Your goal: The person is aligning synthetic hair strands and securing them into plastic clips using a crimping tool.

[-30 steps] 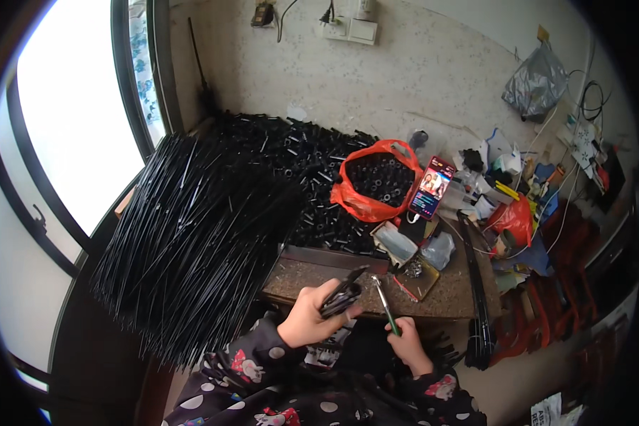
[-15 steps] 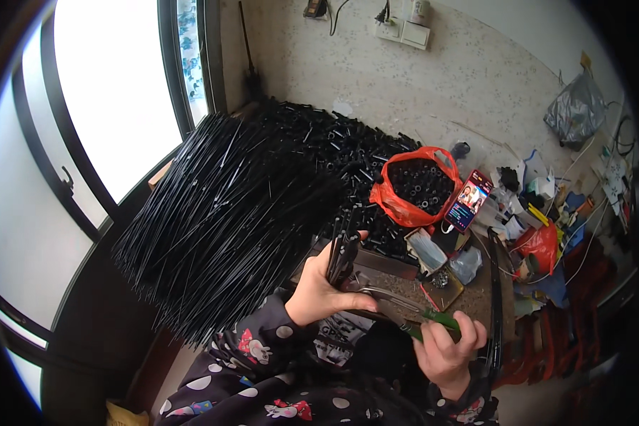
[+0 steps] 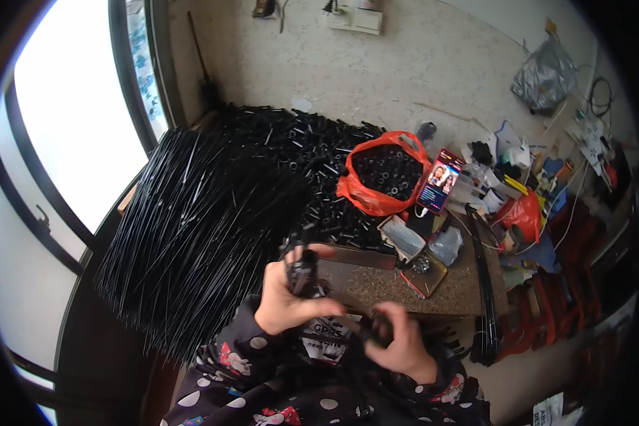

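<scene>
My left hand (image 3: 278, 307) is closed around a small bundle of black rods (image 3: 304, 275), thumb stretched toward my right hand. That hand, my right (image 3: 407, 348), grips a pair of pliers (image 3: 355, 324) by the handles, close to the left thumb. Motion smears the tool and the right fingers, and the pliers' jaws are hard to make out by the bundle's lower end. Left of my hands lies a big heap of long, thin black rods (image 3: 184, 234). Behind them spreads a pile of short black tube pieces (image 3: 277, 135).
A red plastic bag (image 3: 366, 201) holds more black pieces; a lit phone (image 3: 440, 182) leans beside it. A small tray (image 3: 403, 238) and a shallow amber box (image 3: 426, 277) sit on the worn board (image 3: 362, 287). Clutter fills the right; a window (image 3: 64, 106) stands left.
My right hand has drawn in toward the left one with the pliers, whose green handles showed clearly before. The whole view has shifted, so the surroundings sit further left.
</scene>
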The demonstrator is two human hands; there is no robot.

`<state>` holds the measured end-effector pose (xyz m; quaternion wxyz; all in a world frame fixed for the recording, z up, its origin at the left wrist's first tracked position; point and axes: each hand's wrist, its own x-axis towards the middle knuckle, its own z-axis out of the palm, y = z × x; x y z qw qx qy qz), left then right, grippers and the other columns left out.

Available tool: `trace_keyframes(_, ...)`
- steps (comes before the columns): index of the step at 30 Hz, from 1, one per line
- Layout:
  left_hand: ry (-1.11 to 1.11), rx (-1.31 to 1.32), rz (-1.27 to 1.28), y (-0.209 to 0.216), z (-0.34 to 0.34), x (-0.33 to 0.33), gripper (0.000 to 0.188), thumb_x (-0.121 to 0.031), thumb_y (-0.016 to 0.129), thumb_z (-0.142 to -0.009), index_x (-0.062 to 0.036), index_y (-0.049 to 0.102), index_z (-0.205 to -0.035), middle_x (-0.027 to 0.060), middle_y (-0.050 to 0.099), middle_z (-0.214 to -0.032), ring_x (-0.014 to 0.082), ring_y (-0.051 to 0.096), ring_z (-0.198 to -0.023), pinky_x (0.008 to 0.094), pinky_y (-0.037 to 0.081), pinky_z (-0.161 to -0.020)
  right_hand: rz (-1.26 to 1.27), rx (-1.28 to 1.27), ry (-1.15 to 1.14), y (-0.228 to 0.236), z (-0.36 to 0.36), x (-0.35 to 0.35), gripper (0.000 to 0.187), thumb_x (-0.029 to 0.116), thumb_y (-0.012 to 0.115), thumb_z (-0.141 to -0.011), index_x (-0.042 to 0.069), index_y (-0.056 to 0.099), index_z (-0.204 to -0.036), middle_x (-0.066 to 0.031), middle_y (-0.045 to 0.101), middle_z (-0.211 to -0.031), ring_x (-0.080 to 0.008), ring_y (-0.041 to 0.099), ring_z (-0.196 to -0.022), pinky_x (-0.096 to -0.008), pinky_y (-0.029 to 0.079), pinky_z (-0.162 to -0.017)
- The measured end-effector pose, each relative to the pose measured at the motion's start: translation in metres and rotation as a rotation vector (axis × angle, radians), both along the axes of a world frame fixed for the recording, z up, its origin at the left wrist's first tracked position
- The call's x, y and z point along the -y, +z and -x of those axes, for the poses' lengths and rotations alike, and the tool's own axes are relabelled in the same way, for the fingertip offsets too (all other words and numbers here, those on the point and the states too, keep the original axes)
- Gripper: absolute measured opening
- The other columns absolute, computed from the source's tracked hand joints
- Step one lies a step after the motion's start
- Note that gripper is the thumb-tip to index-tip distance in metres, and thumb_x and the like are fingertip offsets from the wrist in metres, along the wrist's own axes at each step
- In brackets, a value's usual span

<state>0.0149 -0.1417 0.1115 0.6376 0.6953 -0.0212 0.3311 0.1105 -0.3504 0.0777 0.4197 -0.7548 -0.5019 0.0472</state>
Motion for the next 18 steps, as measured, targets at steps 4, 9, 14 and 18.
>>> trace_keyframes(4,-0.037,-0.057,0.092,0.002,0.017,-0.009,0.068,-0.030,0.087,-0.054,0.0023,0.056,-0.105,0.0022,0.061,-0.086,0.0080,0.055,-0.076,0.0227,0.045,-0.069,0.032,0.280,0.131,0.030,-0.007,0.007,0.032,0.003,0.063,-0.076,-0.001,0.050,-0.105,-0.0120,0.060,-0.076,-0.0182,0.059,-0.059,-0.0289,0.048,-0.055)
trace_keyframes(9,-0.273,-0.061,-0.058,0.012,-0.005,-0.005,0.063,-0.030,0.089,-0.050,0.0003,0.059,-0.097,0.0005,0.058,-0.083,0.0074,0.052,-0.073,0.0231,0.043,-0.064,0.338,-1.311,0.620,-0.016,0.009,0.000,0.031,0.011,0.069,-0.076,-0.001,0.053,-0.099,-0.0040,0.060,-0.074,-0.0102,0.058,-0.058,-0.0241,0.048,-0.053)
trace_keyframes(14,0.001,-0.063,-0.139,0.007,0.006,-0.010,0.064,-0.029,0.090,-0.046,-0.0004,0.059,-0.095,-0.0003,0.057,-0.075,0.0060,0.051,-0.067,0.0215,0.041,-0.061,-0.084,0.381,-0.121,-0.004,-0.006,-0.007,0.050,0.004,0.066,-0.064,0.002,0.046,-0.110,-0.0146,0.056,-0.095,-0.0260,0.059,-0.078,-0.0339,0.047,-0.066)
trace_keyframes(18,-0.250,-0.008,0.123,0.013,0.006,-0.010,0.064,-0.027,0.089,-0.050,0.0001,0.057,-0.098,0.0041,0.061,-0.090,0.0059,0.052,-0.085,0.0244,0.044,-0.075,0.294,-0.703,0.218,0.019,0.007,0.012,0.026,0.007,0.066,-0.075,-0.005,0.054,-0.095,-0.0156,0.062,-0.073,-0.0226,0.061,-0.059,-0.0330,0.049,-0.052)
